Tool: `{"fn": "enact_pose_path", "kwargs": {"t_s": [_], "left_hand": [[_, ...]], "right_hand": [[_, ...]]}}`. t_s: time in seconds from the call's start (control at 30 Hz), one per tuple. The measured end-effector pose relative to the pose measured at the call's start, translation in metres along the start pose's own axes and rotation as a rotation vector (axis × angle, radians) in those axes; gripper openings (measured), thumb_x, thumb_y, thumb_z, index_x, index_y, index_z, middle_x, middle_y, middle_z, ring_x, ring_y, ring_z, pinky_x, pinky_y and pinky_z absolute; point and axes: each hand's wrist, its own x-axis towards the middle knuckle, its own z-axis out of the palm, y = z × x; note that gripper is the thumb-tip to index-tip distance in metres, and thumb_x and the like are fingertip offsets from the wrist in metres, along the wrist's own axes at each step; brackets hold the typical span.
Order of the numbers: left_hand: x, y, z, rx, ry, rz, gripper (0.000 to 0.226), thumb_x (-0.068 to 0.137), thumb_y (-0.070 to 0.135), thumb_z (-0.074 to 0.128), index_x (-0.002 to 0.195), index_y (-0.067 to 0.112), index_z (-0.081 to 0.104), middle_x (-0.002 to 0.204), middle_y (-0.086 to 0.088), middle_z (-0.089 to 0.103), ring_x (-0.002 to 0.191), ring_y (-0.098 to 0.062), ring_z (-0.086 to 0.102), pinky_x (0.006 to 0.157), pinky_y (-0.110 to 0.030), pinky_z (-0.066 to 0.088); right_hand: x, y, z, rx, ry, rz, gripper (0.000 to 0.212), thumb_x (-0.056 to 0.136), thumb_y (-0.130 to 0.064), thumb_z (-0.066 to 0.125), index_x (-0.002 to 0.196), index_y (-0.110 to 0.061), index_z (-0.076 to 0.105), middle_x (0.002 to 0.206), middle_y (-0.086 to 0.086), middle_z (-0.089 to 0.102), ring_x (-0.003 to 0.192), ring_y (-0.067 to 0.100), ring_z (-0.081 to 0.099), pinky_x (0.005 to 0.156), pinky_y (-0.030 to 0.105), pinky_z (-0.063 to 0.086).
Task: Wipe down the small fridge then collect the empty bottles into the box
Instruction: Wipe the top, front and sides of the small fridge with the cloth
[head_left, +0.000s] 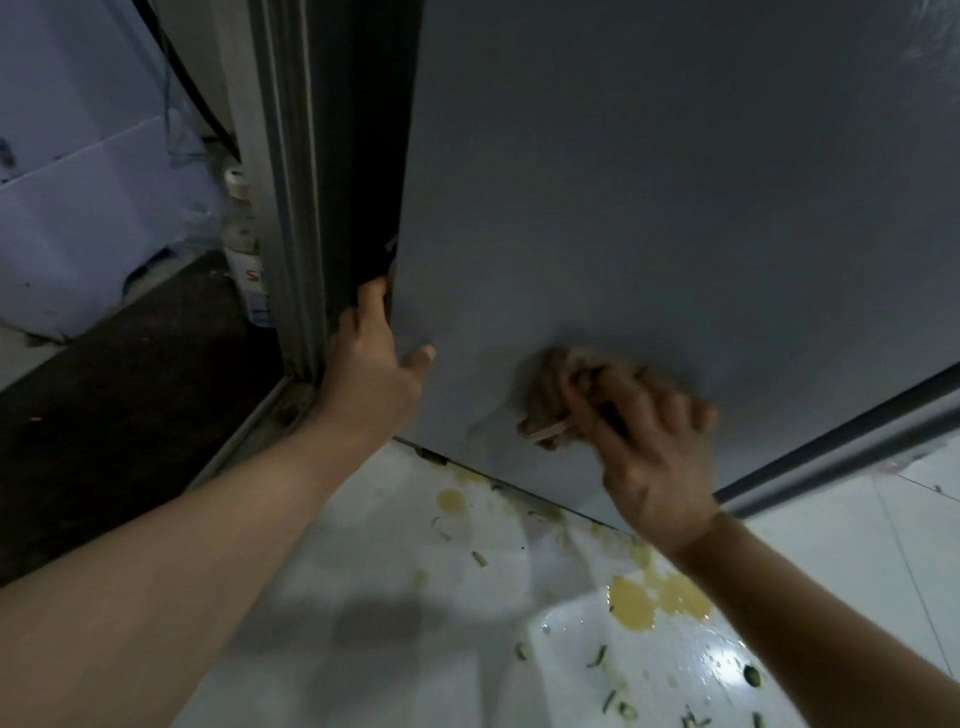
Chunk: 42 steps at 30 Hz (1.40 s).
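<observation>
The fridge (649, 208) stands on the white floor (467, 545), its grey door swung ajar. The right hand (654, 447) grips a brownish cloth (550, 395) and presses it against the lower part of the door face; the hand is blurred, so the exact finger hold is hard to read. The left hand (371, 358) holds the door's left edge, fingers curled round it and thumb on the front. Yellow spills (649, 597) and green scraps mark the floor below. A bottle (241, 249) stands behind the fridge at left.

Head camera looks steeply down, close to the fridge door (649, 208) and floor (467, 597).
</observation>
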Motion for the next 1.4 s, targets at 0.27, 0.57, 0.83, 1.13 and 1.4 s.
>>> {"fn": "enact_pose_path", "kwargs": {"t_s": [0.27,0.57,0.83,1.13,1.4], "left_hand": [[-0.012,0.004,0.003,-0.03,-0.026,-0.017,0.078,0.085,0.014,0.064,0.147,0.02,0.018,0.141,-0.009,0.04,0.128,-0.025,0.043,0.106,-0.046,0.038],[-0.021,0.011,0.029,0.15,0.123,-0.025,0.096,0.081,0.018,0.07,0.149,0.012,0.003,0.148,-0.018,0.023,0.134,-0.031,0.032,0.112,-0.04,0.027],[-0.053,0.015,0.039,0.076,0.124,0.072,0.089,0.082,0.013,0.067,0.148,0.011,0.008,0.148,-0.013,0.016,0.132,-0.03,0.036,0.111,-0.044,0.031],[-0.076,0.036,0.072,0.403,0.135,0.355,0.095,0.071,0.007,0.071,0.148,0.011,0.015,0.152,-0.025,0.003,0.139,-0.034,0.015,0.111,-0.047,0.02],[-0.08,0.009,0.075,0.554,0.076,0.433,0.1,0.067,0.012,0.074,0.146,0.011,0.014,0.152,-0.029,0.004,0.139,-0.042,0.016,0.101,-0.055,0.029]], "right_hand": [[-0.026,0.007,-0.013,0.012,-0.208,-0.178,0.037,0.089,-0.004,0.049,0.121,-0.015,0.064,0.116,0.005,0.061,0.096,0.024,0.055,0.073,0.034,0.03],[-0.059,0.026,-0.031,-0.059,-0.18,0.043,0.029,0.091,-0.015,0.052,0.118,-0.02,0.063,0.114,0.01,0.061,0.098,0.029,0.048,0.075,0.038,0.034],[-0.076,0.041,-0.052,-0.045,-0.372,-0.017,0.034,0.086,-0.013,0.042,0.109,-0.022,0.066,0.101,0.003,0.065,0.094,0.026,0.052,0.071,0.035,0.037],[-0.077,0.091,-0.076,-0.049,-0.069,0.184,0.02,0.091,-0.002,0.052,0.106,-0.006,0.065,0.114,0.016,0.062,0.089,0.032,0.048,0.065,0.039,0.037],[-0.145,0.042,-0.03,0.027,-0.514,-0.143,0.026,0.083,-0.003,0.066,0.108,-0.007,0.068,0.111,0.009,0.067,0.088,0.027,0.064,0.069,0.036,0.052]]}}
